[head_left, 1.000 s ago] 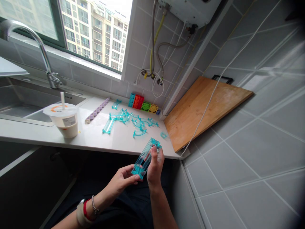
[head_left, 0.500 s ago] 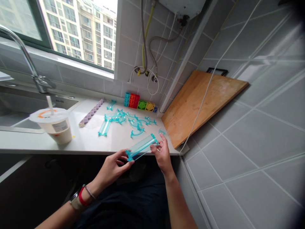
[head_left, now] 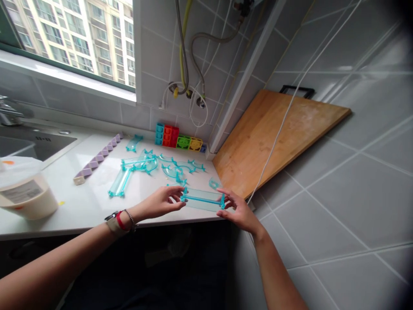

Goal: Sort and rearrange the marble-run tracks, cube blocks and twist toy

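Turquoise clear plastic: one straight piece (head_left: 202, 200) is held over the counter's front edge, near the right front corner. Long axis runs left to right, roughly along that edge, right end slightly lower in view. Left hand (head_left: 167, 200) pinches the left end between thumb and fingers; right hand (head_left: 240, 211) pinches the right end, thumb at the near side, fingers at the far side. Count, other items: loose turquoise pieces (head_left: 120, 183), several, overlapping mid-counter, exact number not readable; one short piece (head_left: 134, 143) apart toward the back edge; one small piece (head_left: 213, 184) by the right edge. One purple-and-white strip (head_left: 98, 159), slanting toward the back edge. Blocks (head_left: 183, 142) in five colours, one row at the back edge: light blue, red, green, yellow, dark blue. One lidded cup (head_left: 27, 198), left front. Surface: white counter (head_left: 87, 211), sink (head_left: 58, 144) at left. Room: grey tiled wall (head_left: 325, 185), window (head_left: 71, 38), one wooden board (head_left: 280, 137) leaning at the counter's right edge.
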The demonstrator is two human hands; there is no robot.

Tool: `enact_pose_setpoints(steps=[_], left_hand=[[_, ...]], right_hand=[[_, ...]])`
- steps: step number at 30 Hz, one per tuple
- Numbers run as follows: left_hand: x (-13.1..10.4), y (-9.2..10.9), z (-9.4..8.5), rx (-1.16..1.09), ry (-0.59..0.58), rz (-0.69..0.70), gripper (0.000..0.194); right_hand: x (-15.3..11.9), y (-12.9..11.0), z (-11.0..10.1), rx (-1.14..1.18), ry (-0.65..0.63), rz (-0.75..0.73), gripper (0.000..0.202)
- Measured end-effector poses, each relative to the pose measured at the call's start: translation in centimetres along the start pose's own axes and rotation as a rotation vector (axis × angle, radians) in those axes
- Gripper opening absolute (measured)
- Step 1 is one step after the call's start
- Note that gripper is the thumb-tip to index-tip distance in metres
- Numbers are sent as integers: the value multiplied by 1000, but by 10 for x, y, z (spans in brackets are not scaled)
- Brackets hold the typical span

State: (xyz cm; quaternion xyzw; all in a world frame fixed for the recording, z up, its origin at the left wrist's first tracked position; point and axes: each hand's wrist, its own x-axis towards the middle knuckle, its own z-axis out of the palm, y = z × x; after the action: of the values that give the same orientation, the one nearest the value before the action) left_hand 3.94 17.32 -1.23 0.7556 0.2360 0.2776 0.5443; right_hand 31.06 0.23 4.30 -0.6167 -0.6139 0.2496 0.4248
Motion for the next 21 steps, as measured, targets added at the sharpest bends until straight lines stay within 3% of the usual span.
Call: enact_pose_setpoints(steps=[4,6,9,12,17,21], left_hand=[[55,-5,10,-315,-175,-75,71],[85,-13,20,-355,-143,-56,69],[129,-31,42,32,-81,144,52],[160,-47,66,222,-86,261,38],[169,-57,96,422,-228,429,43],[147,-64,94,680,-259,514,33]], right_hand=[[1,28,4,-9,220,87,58],[1,45,13,56,397,129,59],[-4,66,29,163,627,183,65],[-10,75,40,189,755,229,66],[1,76,37,98,780,227,69],[35,82,31,-86,775,205,69]])
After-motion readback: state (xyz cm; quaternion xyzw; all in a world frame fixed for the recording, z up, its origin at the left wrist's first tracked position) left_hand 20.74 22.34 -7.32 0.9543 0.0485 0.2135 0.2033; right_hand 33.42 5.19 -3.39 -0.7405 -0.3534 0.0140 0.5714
